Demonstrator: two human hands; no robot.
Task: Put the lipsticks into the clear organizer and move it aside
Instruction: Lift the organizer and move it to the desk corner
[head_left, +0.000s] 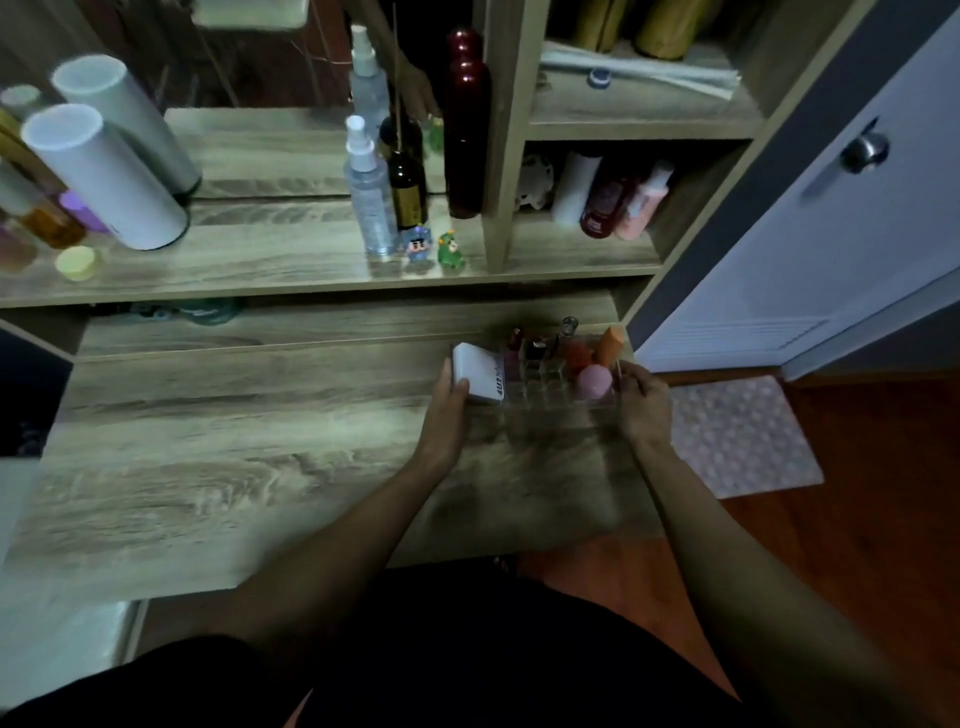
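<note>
While the frame is dim and slightly blurred, the clear organizer (550, 387) is seen gripped from both sides at centre right of the frame. The left hand (451, 402) is closed on its left end, thumb pressed against a white box (478, 379) standing at that end. The right hand (641, 402) is closed on the right edge. Lipsticks (535, 349) are stood upright in the rear compartments; their exact number cannot be told. Pink and orange sponges (592, 382) are packed in the right part. The organizer is placed near the right end of the wooden desk (208, 467); whether it is lifted or resting cannot be told. Above, on the shelf (285, 260), a spray bottle (370, 202), a dark bottle (409, 192), two small figurines (434, 248) and a white cylinder (104, 176) are seen. A door (831, 208) is seen at upper right.
</note>
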